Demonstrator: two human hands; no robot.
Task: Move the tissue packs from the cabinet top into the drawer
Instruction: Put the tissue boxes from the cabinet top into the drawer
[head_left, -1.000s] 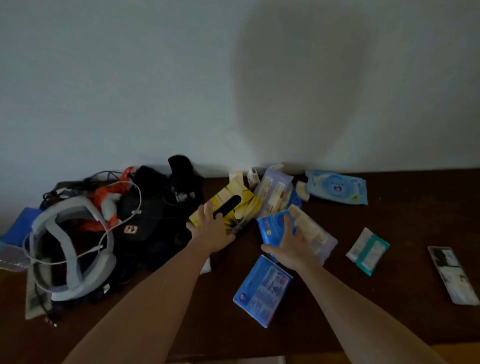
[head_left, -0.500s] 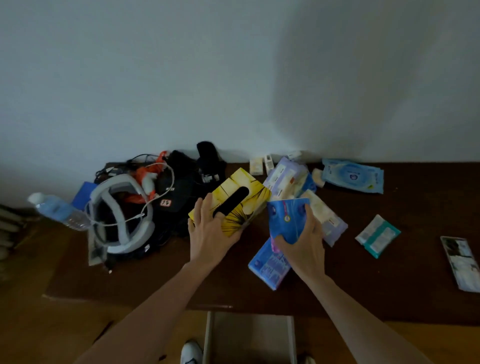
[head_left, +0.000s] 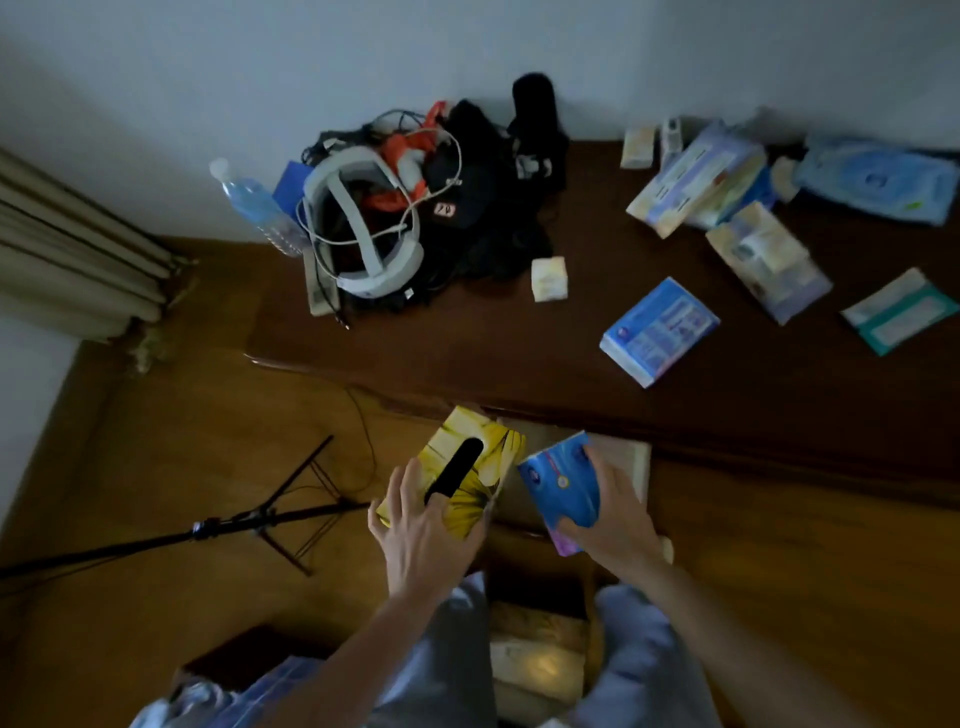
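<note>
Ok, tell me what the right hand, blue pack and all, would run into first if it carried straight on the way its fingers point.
Probably the cabinet's dark wooden front edge, just beyond the right hand and its blue tissue pack. Depth is unclear; it may pass above.

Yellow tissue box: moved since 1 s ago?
Yes. The yellow tissue box, held by the left hand, has come off the cabinet top, toward the person and down past its front edge, over the open drawer.

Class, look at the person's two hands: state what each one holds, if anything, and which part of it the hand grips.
The left hand grips the yellow tissue box at its near end. The right hand holds the blue tissue pack along its right side and lower end.
</note>
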